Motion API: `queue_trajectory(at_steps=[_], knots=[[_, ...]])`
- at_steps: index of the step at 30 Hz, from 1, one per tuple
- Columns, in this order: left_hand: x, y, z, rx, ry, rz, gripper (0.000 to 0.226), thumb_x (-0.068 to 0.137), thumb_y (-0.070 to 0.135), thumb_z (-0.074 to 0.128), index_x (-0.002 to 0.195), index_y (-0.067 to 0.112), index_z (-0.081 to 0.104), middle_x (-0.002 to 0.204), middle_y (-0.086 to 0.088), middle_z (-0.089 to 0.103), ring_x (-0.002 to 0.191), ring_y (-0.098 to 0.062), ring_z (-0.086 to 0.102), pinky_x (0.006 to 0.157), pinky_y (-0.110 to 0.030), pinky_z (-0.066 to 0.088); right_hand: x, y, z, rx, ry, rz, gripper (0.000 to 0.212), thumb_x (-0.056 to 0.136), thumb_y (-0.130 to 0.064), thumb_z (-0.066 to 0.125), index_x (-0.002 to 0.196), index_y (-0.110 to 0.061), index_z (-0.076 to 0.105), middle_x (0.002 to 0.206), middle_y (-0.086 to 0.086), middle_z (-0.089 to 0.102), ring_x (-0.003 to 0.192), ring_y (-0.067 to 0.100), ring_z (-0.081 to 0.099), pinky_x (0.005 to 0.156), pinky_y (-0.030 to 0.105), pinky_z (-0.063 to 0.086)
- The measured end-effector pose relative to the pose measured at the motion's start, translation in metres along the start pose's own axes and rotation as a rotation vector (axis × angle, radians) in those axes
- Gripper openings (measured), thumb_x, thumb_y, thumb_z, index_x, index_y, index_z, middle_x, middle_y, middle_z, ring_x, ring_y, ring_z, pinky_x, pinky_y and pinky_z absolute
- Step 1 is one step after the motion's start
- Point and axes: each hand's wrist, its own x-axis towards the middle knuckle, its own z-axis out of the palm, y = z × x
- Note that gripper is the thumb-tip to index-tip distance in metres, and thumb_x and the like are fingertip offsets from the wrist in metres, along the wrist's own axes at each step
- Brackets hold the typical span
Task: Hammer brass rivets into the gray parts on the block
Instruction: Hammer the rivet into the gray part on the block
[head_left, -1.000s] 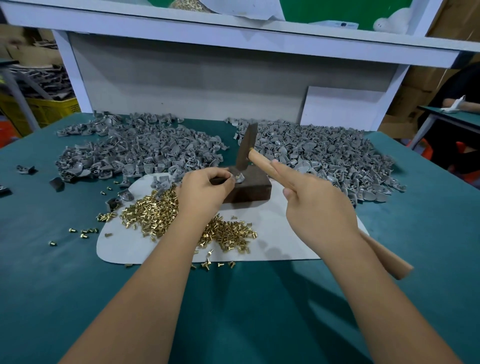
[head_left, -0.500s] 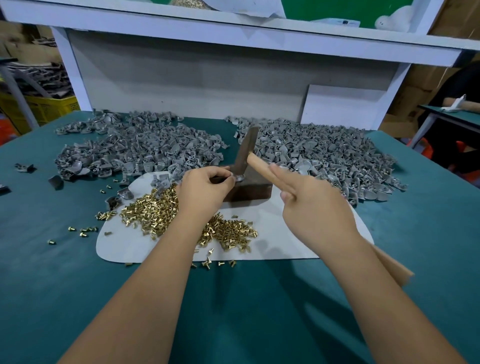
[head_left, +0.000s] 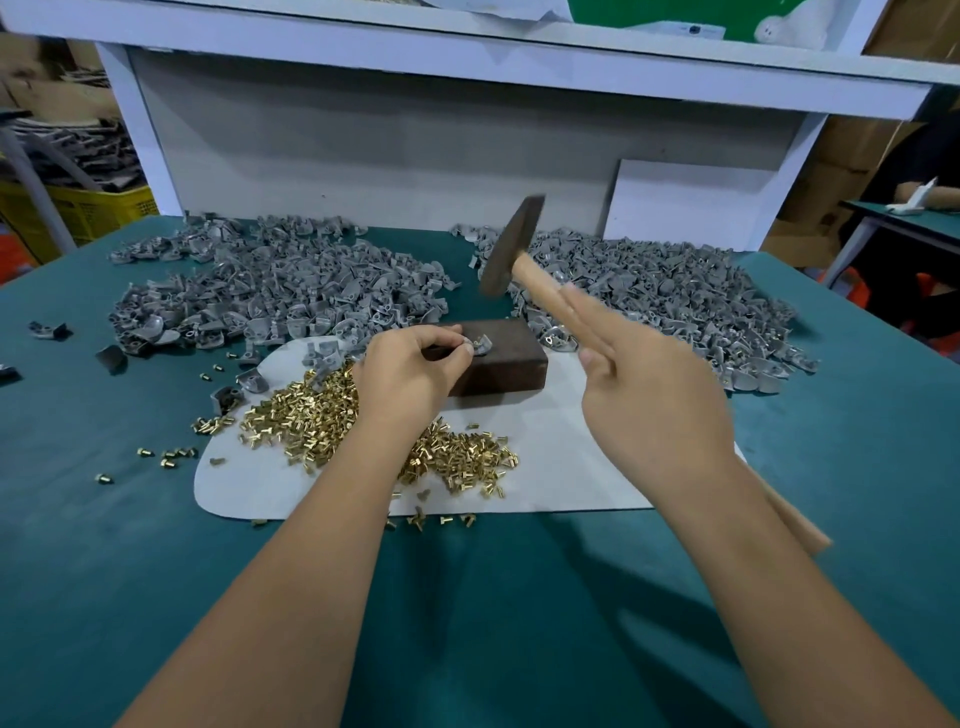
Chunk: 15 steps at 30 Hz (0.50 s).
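Note:
A dark brown block (head_left: 506, 358) sits on a white mat (head_left: 571, 462). On its top lies a small gray part (head_left: 482, 344), pinched at its left side by my left hand (head_left: 410, 371). My right hand (head_left: 654, 395) grips the wooden handle of a hammer (head_left: 511, 247), index finger stretched along the handle. The dark hammer head is raised and blurred, well above the block. A heap of brass rivets (head_left: 311, 415) lies on the mat below my left hand.
Two big piles of gray parts spread behind the block, one left (head_left: 270, 291) and one right (head_left: 665, 296). Loose rivets (head_left: 166, 457) and stray gray parts dot the green table (head_left: 104, 571). A white shelf frame (head_left: 467, 57) rises behind. Another person sits at far right.
The hammer head has swung up from the part on the block to well above it. My left hand stays pinching the part in place.

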Motion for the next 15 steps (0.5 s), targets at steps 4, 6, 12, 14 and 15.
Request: queue_trajectory(at_steps=[4,6,12,14,15], knots=[[-0.0008,0.0001,-0.0008,-0.012,0.003,-0.010,0.005,0.084,0.036,0.074,0.079,0.037,0.075,0.104,0.022,0.071,0.107,-0.012,0.063,0.102,-0.050,0.043,-0.0055,-0.0014,0.0031,-0.115,-0.069,-0.069,0.063,0.093,-0.018,0.047,0.138,-0.057,0.028,0.097,0.001,0.066,0.073,0.026,0.056,0.061,0.033,0.042],[-0.0012,0.0015,-0.0008,-0.019,-0.001,-0.020,0.009,0.084,0.037,0.074,0.075,0.040,0.073,0.104,0.023,0.070,0.108,-0.012,0.062,0.103,-0.049,0.042,-0.0043,-0.0022,0.0020,-0.162,-0.137,-0.061,0.061,0.094,-0.020,0.047,0.137,-0.059,0.029,0.098,-0.004,0.066,0.076,0.026,0.055,0.062,0.033,0.040],[-0.0021,0.0029,0.0000,0.029,0.013,-0.016,0.003,0.085,0.036,0.073,0.081,0.036,0.074,0.110,0.019,0.071,0.111,-0.014,0.061,0.105,-0.050,0.040,0.0012,-0.0007,-0.0013,-0.086,0.027,-0.070,0.060,0.093,-0.020,0.049,0.138,-0.054,0.030,0.095,0.002,0.067,0.065,0.024,0.050,0.056,0.031,0.037],[-0.0037,0.0047,-0.0006,-0.001,0.001,-0.029,0.006,0.084,0.037,0.073,0.079,0.038,0.073,0.108,0.022,0.070,0.109,-0.013,0.062,0.104,-0.050,0.041,-0.0026,-0.0010,0.0011,-0.172,-0.096,-0.090,0.063,0.092,-0.018,0.047,0.137,-0.058,0.028,0.098,0.000,0.067,0.069,0.023,0.052,0.058,0.030,0.038],[-0.0042,0.0052,-0.0009,-0.005,0.001,-0.030,0.007,0.084,0.037,0.073,0.078,0.039,0.073,0.107,0.023,0.070,0.108,-0.012,0.062,0.103,-0.050,0.042,-0.0019,-0.0005,0.0001,-0.189,-0.151,-0.077,0.062,0.092,-0.017,0.047,0.136,-0.058,0.030,0.100,-0.002,0.067,0.070,0.021,0.049,0.059,0.030,0.038]])
